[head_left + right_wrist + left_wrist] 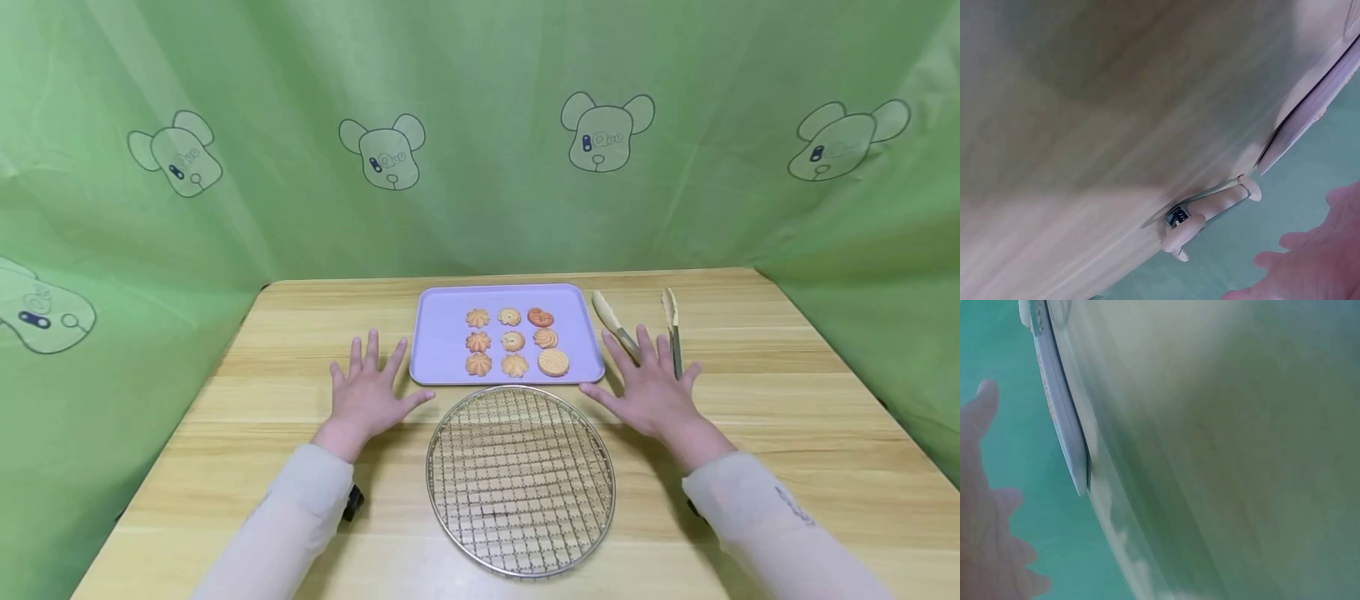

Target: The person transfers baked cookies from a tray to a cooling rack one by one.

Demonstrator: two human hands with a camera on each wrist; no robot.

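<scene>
Both hands are spread with straight fingers and hold nothing. My left hand [366,397] is left of the purple tray [442,333] and the round wire rack [521,483]. On the other side, my right hand [654,390] has its thumb near the tray's front right corner. Its fingertips overlap the tongs [672,321] in the head view; the tongs' two arms stand apart and their near part is hidden by the hand. Several cookies lie in rows on the tray, among them a round cookie [553,362] and a reddish pretzel-shaped cookie [540,317].
The wooden table [300,317] carries all of these things. A green curtain [480,225] with mouse-head drawings hangs behind the table and along both sides. The rack lies flat right in front of the tray, between the two forearms.
</scene>
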